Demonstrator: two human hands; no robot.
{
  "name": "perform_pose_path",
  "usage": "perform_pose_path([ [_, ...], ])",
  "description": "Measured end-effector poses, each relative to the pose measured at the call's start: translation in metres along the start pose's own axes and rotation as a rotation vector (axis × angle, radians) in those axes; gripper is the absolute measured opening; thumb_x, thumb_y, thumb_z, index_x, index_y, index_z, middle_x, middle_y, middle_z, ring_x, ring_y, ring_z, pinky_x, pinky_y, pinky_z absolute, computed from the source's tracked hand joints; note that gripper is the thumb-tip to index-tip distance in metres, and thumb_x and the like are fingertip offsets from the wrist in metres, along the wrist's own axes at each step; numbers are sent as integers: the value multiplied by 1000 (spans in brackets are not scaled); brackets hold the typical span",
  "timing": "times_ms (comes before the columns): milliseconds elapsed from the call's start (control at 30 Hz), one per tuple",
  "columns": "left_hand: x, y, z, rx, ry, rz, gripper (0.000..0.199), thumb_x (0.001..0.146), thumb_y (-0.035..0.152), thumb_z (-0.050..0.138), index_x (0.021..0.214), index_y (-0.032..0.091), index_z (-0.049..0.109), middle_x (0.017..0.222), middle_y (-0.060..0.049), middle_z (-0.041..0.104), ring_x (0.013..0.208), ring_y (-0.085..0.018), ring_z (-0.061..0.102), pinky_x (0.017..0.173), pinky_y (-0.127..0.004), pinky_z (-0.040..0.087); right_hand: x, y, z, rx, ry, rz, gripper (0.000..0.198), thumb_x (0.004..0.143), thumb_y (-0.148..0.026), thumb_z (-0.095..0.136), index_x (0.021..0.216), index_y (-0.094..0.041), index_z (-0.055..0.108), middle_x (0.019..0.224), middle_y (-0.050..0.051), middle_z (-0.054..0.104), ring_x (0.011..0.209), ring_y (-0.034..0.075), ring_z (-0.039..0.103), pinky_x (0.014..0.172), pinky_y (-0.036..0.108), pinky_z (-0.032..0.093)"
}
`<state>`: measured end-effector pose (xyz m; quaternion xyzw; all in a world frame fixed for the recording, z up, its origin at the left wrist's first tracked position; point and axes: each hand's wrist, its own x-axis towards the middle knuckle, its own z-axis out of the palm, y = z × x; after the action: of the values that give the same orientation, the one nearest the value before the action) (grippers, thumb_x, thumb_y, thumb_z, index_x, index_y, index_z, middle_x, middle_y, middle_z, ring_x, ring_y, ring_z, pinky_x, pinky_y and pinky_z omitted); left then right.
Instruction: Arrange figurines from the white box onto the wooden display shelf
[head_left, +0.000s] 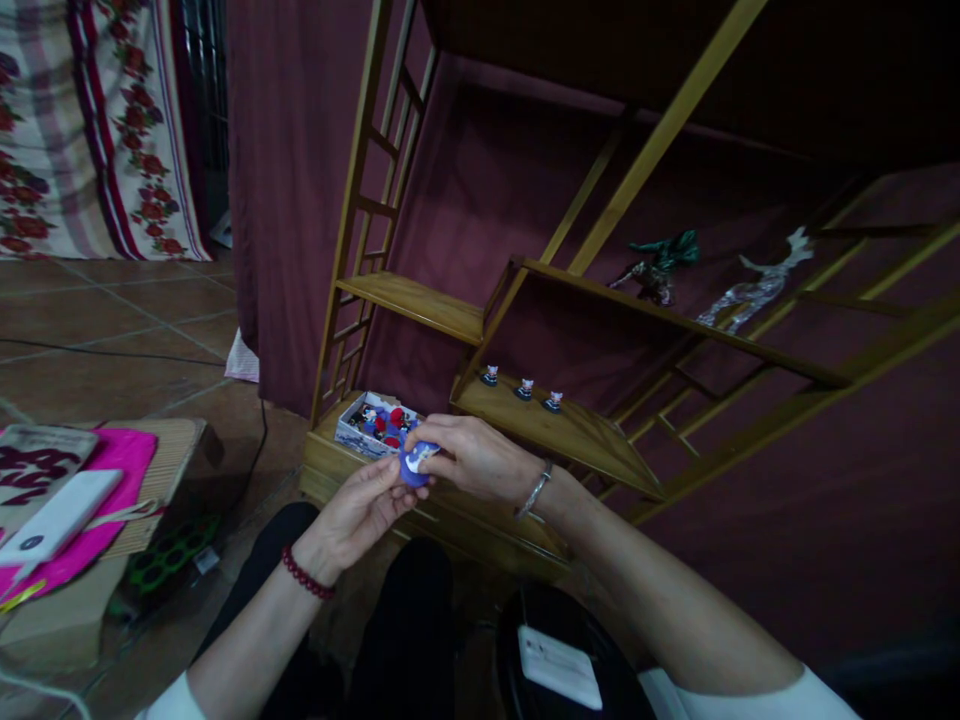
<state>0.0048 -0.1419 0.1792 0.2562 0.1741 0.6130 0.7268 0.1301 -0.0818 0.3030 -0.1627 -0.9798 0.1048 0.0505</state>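
Observation:
Between my two hands is a small purple-and-white figurine (415,466); its exact shape is partly covered by fingers. My left hand (373,497) grips it from the left and below, with a dark red bead bracelet at the wrist. From the right, my right hand (469,455) pinches its upper side, and a silver bracelet circles that wrist. Just behind the hands sits an open box (362,437) holding several small red, purple, black and white pieces. Three small figurines (524,389) stand in a row on the shelf (577,425) to the right.
The wooden display rack (420,303) fills the middle and right. On its upper shelf stand a dark green figure (660,265) and a silvery deer-like figure (757,285). At left, a cardboard box (161,480) bears a pink bag and a white device (64,515). A white phone-like object (559,667) lies on a black seat below.

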Motion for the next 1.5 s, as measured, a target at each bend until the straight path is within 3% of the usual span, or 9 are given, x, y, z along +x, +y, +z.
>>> perform_pose_path([
  [467, -4, -1, 3, -6, 31, 23, 15, 76, 22, 57, 81, 9, 64, 77, -7, 65, 71, -12, 60, 70, -21, 45, -2, -2, 10, -112, 17, 21, 14, 82, -19, 46, 93, -16, 55, 88, 4, 58, 81, 13, 52, 73, 24, 40],
  [933, -3, -6, -1, 30, 72, 67, 19, 76, 22, 58, 90, 10, 63, 83, -6, 65, 73, -12, 60, 74, -23, 45, -2, -1, 26, -38, 87, 202, 16, 78, -18, 49, 92, -16, 55, 90, 5, 58, 84, 14, 53, 76, 25, 39],
  [1200, -3, -10, -2, 46, 93, 86, 25, 74, 20, 60, 97, 11, 61, 87, -7, 65, 73, -12, 61, 76, -24, 46, -5, 2, 32, -9, 101, 230, 14, 77, -18, 50, 90, -16, 55, 87, 4, 57, 80, 14, 53, 74, 25, 39],
  [1367, 0, -8, -3, -1, 100, 92, 21, 74, 19, 59, 93, 11, 62, 85, -6, 66, 74, -13, 62, 73, -23, 47, -5, 1, 27, 31, 137, 182, 18, 78, -17, 49, 95, -18, 54, 91, 3, 56, 81, 13, 52, 73, 25, 39],
  [1500, 2, -6, -4, -39, 86, 87, 16, 74, 18, 59, 88, 12, 62, 86, -7, 66, 76, -15, 62, 71, -22, 48, -3, 4, 25, 104, 181, 196, 33, 74, -19, 54, 106, -20, 51, 98, 2, 57, 72, 10, 53, 70, 24, 40],
])
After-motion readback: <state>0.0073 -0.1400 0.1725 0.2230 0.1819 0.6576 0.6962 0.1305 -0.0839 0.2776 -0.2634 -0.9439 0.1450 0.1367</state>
